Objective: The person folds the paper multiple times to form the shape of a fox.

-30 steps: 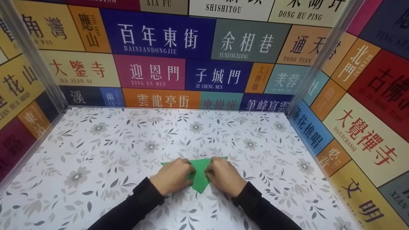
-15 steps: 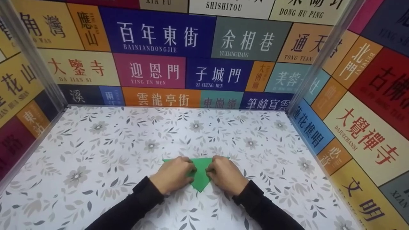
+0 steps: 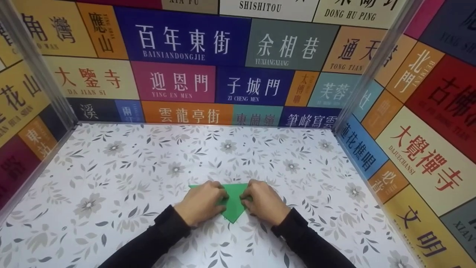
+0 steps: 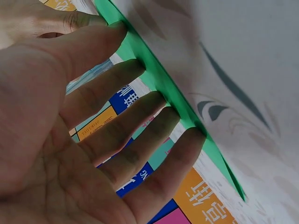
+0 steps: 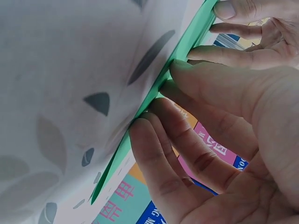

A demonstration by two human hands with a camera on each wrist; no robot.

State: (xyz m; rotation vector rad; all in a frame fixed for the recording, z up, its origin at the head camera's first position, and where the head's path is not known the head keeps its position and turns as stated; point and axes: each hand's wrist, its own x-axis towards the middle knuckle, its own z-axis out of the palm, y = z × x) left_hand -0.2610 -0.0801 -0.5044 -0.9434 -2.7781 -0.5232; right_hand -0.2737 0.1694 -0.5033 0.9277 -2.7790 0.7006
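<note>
A green sheet of paper (image 3: 235, 203), folded to a triangle, lies flat on the table with one point towards me. My left hand (image 3: 204, 203) covers its left part, and my right hand (image 3: 264, 203) covers the right corner. Seen from the left wrist, spread fingers (image 4: 163, 154) touch the green paper (image 4: 133, 44) with their tips, the thumb also on it. From the right wrist, slightly bent fingers (image 5: 149, 140) and the thumb rest their tips on the paper (image 5: 195, 37). Neither hand is curled round it.
A white tabletop (image 3: 148, 160) with a grey flower and leaf pattern spreads around the paper. Colourful sign-covered walls (image 3: 178, 82) enclose it at the back and both sides. Clear edge strips (image 3: 364, 74) run up the two back corners.
The paper's right corner showed past my right hand earlier and is now covered. Both hands stay nearly in place on the paper, with only slight shifts.
</note>
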